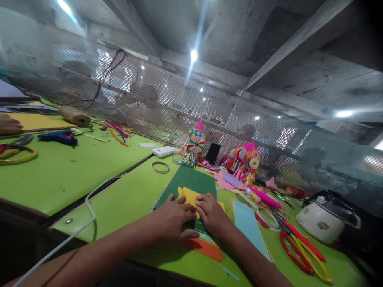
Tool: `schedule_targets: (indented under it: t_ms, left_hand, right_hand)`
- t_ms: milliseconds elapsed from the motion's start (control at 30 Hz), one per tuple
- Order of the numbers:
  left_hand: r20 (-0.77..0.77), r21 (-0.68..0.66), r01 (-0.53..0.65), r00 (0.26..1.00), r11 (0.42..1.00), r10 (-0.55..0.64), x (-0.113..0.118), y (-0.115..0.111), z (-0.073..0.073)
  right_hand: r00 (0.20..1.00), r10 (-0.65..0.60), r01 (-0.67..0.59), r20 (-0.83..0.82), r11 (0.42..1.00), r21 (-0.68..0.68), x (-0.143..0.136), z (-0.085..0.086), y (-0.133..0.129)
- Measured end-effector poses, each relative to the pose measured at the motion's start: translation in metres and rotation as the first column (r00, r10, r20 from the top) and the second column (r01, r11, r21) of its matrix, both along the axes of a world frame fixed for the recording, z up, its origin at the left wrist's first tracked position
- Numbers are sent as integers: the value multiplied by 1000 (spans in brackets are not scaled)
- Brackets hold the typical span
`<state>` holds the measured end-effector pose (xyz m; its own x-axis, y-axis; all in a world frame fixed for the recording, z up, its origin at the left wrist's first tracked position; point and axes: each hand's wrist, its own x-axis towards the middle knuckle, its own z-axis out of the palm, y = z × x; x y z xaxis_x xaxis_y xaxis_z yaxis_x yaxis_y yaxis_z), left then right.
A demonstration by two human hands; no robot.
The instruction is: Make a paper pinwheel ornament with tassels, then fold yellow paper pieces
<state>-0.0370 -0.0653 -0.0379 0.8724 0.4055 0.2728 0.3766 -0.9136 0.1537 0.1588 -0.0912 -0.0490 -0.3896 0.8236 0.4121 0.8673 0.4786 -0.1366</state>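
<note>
Held the left hand (176, 217) palm down with fingers spread, tips at a piece of yellow paper (190, 195), thumb out over an orange sheet (206, 250). Set the right hand (212, 213) opposite, fingers close together and bent, tips on the same paper; could not tell pinching from pressing there. Had the yellow paper on a dark green sheet (203, 179), directly in front on the worktop (125, 211). Saw large red-and-yellow scissors (308, 241) to the right, with light blue paper (248, 227) between scissors and right forearm. Noticed a badge on the white rice cooker (317, 223), too small to read. Found the worktop lime green, split by a dark gap on the left, with a white cable (90, 208) across. Farther back, saw a white power bank (164, 151), a dark phone (213, 153) and two colourful paper ornaments (196, 143). Beyond, faced a perforated screen (179, 103), blurred people behind, under a grey concrete ceiling (179, 24) with bright lights (194, 55).
</note>
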Motion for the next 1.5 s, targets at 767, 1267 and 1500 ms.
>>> schedule_targets:
  t_ms: [767, 1267, 1500]
  left_hand:
    - [-48, 48, -65, 997, 997, 67, -19, 6, 3]
    - [-17, 44, -85, 996, 995, 86, -18, 8, -3]
    - [64, 53, -13, 998, 998, 10, -10, 1, 3]
  right_hand:
    - [1000, 7, -8, 17, 999, 32, -1, -2, -2]
    - [985, 52, -67, -164, 994, -82, 13, 2, -4]
    - [973, 5, -40, -229, 988, -151, 11, 6, -8]
